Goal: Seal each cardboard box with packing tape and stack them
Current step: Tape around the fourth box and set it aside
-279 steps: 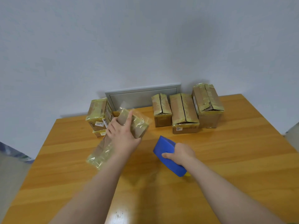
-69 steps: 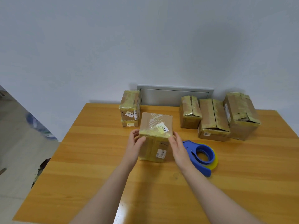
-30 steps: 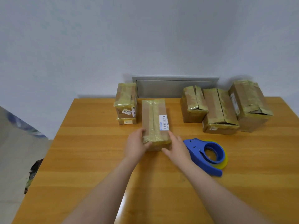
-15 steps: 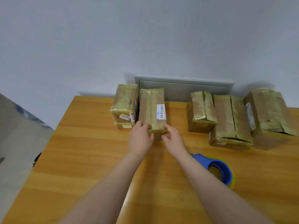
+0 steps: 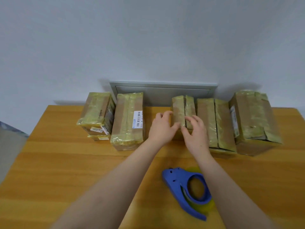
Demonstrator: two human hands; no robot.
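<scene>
Head view shows left hand and right hand with fingers curled round the small box at mid-frame, its top seam seemingly unsealed. Draw it level toward the tape dispenser, lower centre, clear of neighbouring boxes. Barcode label, left of centre, is too blurred to read

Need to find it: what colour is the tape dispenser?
Blue tape dispenser, head view.

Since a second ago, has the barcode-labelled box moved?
Yes. The barcode box went back toward the grey wall panel and now sits alongside the stacked boxes.
</scene>
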